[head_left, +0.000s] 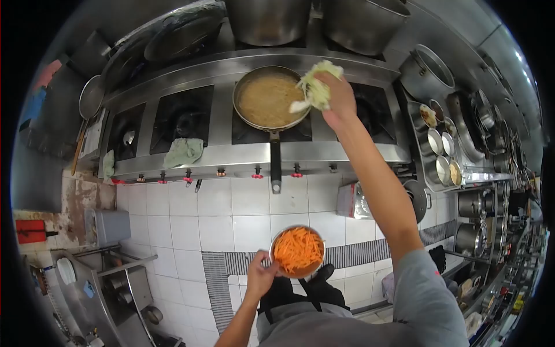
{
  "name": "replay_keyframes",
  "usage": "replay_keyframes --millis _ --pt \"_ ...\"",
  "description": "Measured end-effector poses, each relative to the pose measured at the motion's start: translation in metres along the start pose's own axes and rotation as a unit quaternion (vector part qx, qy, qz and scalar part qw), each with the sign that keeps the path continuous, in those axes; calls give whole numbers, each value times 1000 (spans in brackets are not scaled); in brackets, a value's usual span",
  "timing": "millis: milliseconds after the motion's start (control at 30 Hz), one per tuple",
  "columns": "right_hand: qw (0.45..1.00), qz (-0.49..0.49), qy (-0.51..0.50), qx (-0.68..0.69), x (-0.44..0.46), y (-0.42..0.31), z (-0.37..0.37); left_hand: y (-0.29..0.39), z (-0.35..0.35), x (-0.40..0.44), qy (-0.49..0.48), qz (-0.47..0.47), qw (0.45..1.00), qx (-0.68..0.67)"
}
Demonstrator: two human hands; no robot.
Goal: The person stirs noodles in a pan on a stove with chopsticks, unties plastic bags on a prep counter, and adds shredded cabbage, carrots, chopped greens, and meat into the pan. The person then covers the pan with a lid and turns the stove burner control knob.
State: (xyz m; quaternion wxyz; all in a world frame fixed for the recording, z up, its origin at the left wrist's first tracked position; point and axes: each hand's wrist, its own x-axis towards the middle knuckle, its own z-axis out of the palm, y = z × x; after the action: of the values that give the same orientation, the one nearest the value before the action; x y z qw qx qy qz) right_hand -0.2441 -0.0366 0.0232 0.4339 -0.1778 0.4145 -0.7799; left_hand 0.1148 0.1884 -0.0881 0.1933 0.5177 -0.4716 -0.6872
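Observation:
My right hand (340, 95) is closed round a clump of pale green shredded cabbage (317, 87) at the right rim of a frying pan (239, 111). Some shreds hang over the pan's edge. Inside the pan lies a light brown, shiny liquid (269, 99). The pan rests on a stove burner, its black handle (276, 165) pointing towards me. Low in front of my body, my left hand (262, 272) grips the rim of a round bowl (272, 246) heaped with orange shredded carrot (298, 251).
Large metal pots (269, 23) stand behind the burners. A green cloth (184, 152) lies on the stove's front edge, above red knobs (257, 173). To the right, a metal tray (426, 165) holds several small bowls. A square tin (354, 201) is on the tiled floor.

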Motion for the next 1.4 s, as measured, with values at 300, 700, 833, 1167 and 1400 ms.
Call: replay_keyframes --millis 300,700,833,1167,1400 --pt "601 -220 -70 -765 203 171 -13 -29 -23 -7 78 -85 989 -88" --pt "540 -100 -225 -805 142 111 34 -7 -3 20 2 -58 998 -39" --pt "667 -391 -80 -629 60 39 -10 10 9 21 -80 -40 995 36" --pt "711 -207 414 -530 -475 -221 -303 30 148 -4 -259 44 952 155" --pt "443 -57 702 -555 -900 -308 -392 -18 338 -126 -497 25 839 219"
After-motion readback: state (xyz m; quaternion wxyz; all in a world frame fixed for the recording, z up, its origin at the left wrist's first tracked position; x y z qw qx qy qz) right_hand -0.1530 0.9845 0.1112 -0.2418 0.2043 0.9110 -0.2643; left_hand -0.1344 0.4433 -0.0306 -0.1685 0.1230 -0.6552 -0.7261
